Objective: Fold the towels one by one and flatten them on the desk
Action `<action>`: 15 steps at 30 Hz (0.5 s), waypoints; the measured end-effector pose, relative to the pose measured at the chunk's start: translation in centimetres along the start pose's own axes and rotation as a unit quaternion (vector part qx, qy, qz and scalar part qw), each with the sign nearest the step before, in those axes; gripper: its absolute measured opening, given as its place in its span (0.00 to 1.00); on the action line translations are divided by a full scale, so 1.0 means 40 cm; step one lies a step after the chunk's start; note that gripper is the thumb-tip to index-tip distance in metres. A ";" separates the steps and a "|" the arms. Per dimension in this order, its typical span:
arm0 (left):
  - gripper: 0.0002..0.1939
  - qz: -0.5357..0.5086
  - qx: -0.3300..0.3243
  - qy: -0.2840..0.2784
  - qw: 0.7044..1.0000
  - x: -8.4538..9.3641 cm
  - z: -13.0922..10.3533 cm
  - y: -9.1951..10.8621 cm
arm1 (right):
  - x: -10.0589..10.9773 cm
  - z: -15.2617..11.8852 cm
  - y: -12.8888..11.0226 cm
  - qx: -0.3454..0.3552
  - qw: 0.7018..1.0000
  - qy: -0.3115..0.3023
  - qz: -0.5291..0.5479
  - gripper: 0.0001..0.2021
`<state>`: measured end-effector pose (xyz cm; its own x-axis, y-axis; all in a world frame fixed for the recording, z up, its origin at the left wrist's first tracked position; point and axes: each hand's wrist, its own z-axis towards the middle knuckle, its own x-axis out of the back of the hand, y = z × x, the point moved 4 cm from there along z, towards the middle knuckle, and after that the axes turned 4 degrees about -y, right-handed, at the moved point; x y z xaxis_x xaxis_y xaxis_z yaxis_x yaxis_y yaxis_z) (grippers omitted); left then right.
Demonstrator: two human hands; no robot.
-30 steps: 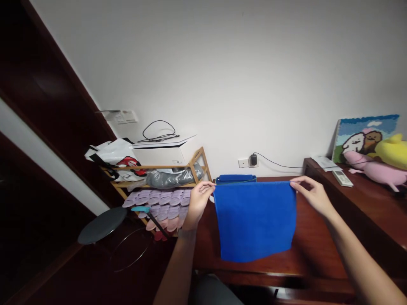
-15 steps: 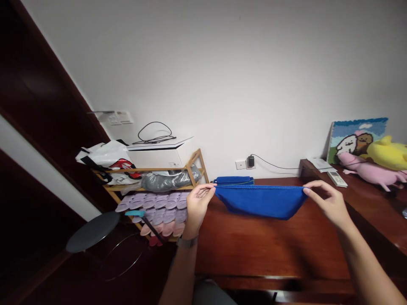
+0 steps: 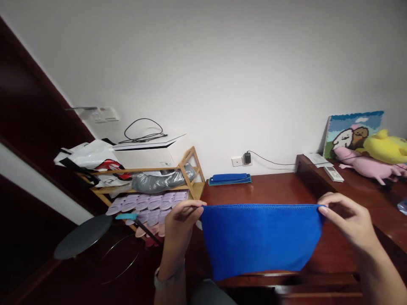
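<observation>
A blue cloth [image 3: 260, 241] hangs stretched between my two hands, its stitched top edge almost level. My left hand [image 3: 182, 222] pinches the top left corner between thumb and fingers. At the opposite corner, my right hand [image 3: 345, 216] pinches the edge the same way. The cloth's lower edge hangs in front of the front edge of the brown wooden table [image 3: 260, 188]. Behind it, a folded blue cloth [image 3: 229, 178] with a green-edged border lies at the back of the table by the wall.
On the left stands a wooden rack [image 3: 193, 173] with slippers [image 3: 154, 201] and a white box [image 3: 149, 153]. A round stool [image 3: 83, 237] is beside it. Plush toys [image 3: 370, 165] and a remote control [image 3: 333, 173] lie on the raised surface at right. A plugged-in adapter [image 3: 247, 158] sits on the wall.
Both hands have come nearer and lower, moving slightly apart. The cloth now hangs longer and fuller, and the folded cloth behind it is fully uncovered. The view has shifted a little.
</observation>
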<state>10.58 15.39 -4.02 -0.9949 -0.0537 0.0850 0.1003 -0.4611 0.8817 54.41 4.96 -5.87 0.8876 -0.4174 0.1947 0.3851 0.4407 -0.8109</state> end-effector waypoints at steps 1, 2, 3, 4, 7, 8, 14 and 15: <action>0.10 0.008 0.009 -0.006 1.000 -0.001 0.007 -0.021 | -0.007 0.005 0.017 -0.013 1.000 -0.004 -0.001 0.16; 0.10 0.015 0.019 -0.013 1.000 -0.007 0.019 -0.054 | -0.019 0.015 0.043 -0.030 1.000 -0.011 -0.003 0.16; 0.10 0.022 0.031 -0.022 0.999 -0.016 0.033 -0.098 | -0.037 0.028 0.080 -0.049 0.999 -0.020 -0.003 0.17; 0.10 0.029 0.041 -0.030 0.998 -0.028 0.050 -0.150 | -0.061 0.045 0.126 -0.068 0.997 -0.034 -0.001 0.19; 0.12 0.085 0.048 -0.053 0.994 -0.079 0.108 -0.333 | -0.163 0.108 0.297 -0.115 0.989 -0.093 0.005 0.23; 0.12 0.125 0.044 -0.059 0.989 -0.099 0.126 -0.393 | -0.203 0.130 0.359 -0.128 0.986 -0.106 -0.010 0.24; 0.12 0.245 0.045 -0.060 0.967 -0.214 0.146 -0.635 | -0.404 0.166 0.613 -0.210 0.956 -0.092 -0.183 0.17; 0.13 0.263 0.041 -0.072 0.961 -0.232 0.128 -0.659 | -0.429 0.145 0.631 -0.213 0.952 -0.087 -0.203 0.18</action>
<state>17.11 32.56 -25.66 -0.7983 -0.1345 0.5870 0.5944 -0.3328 0.7321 50.36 27.85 -26.50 0.7300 -0.3309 0.5980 0.6010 -0.1059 -0.7922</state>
